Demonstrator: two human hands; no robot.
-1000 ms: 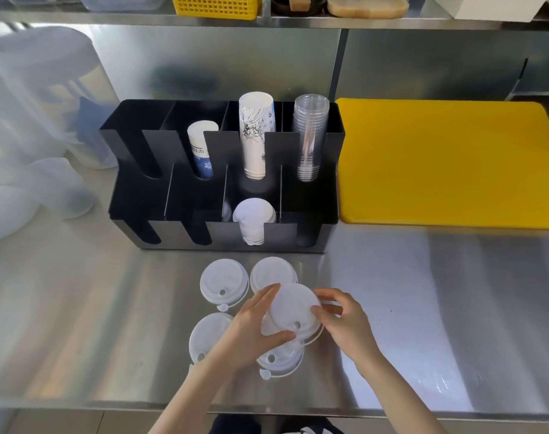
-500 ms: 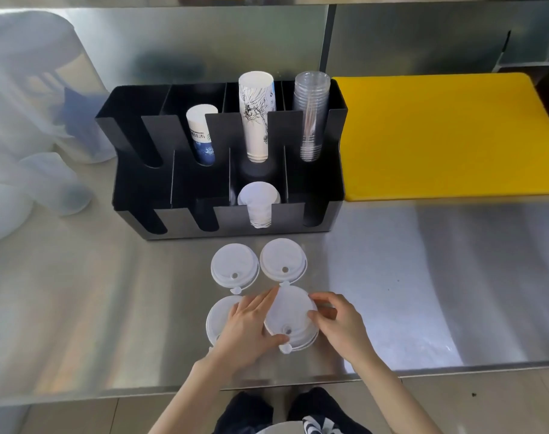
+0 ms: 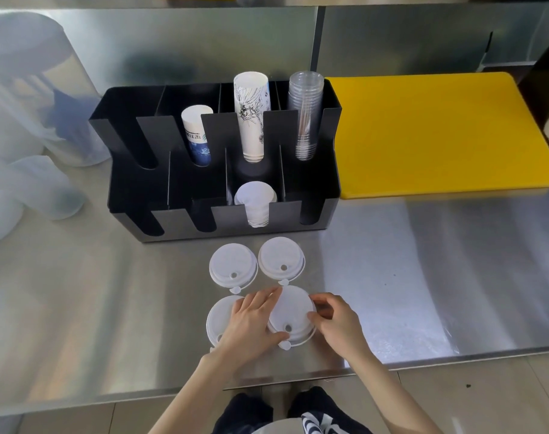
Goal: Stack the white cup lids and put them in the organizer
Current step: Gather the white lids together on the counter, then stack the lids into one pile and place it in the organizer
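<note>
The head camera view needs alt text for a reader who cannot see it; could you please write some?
Two hands, left and right, hold a white lid on a steel counter, three more lids beside it. Behind stands a black organizer with cups and lids.

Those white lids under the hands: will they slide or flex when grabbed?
The lid stack looks thin and probably light, so it may flex if pinched hard. On the smooth steel counter it will likely slide when nudged. Both the left hand and right hand steady its rim.
</note>
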